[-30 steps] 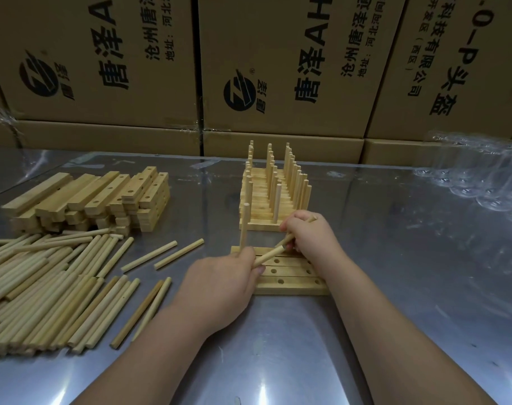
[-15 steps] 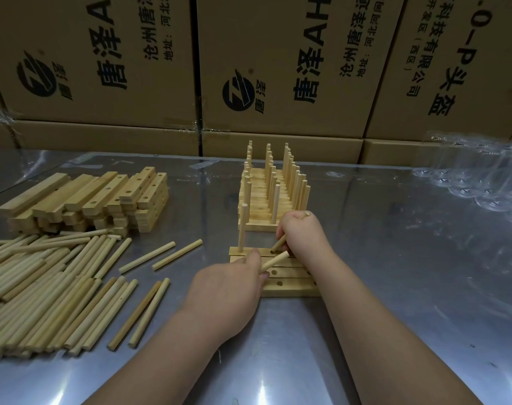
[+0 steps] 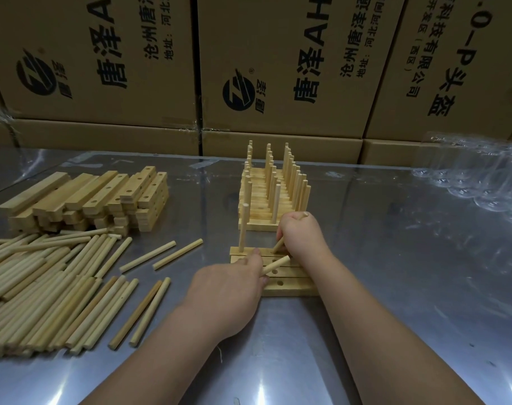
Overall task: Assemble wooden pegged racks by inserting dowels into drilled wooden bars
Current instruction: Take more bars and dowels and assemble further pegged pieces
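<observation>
**Second dowel going into the far bar**

At the far left, a loose heap of dowels (image 3: 44,287) is lying on the table (image 3: 395,302): smooth, pale, round sticks of even length. Behind them a stack of drilled bars (image 3: 102,197) is waiting, square-edged blocks with round holes along the top face.

The left hand (image 3: 228,293) is hovering over the near bars (image 3: 289,289), its fingers (image 3: 253,261) curling round a spare dowel (image 3: 276,264) whose blunt end is poking out to the right. Just beyond, one upright dowel (image 3: 243,229) is standing in the far bar's left hole.

The right hand (image 3: 303,238) is gripping a slanted dowel (image 3: 279,245) in a closed fist, its lower tip meeting the next hole. The step in hand looks like seating this peg; the next move is probably calling for tipping it upright and pressing straight down, since the fit seems snug.

Behind the hands, finished racks (image 3: 273,194) are standing in rows. Crinkled clear plastic (image 3: 476,176) is lying at the right.
</observation>
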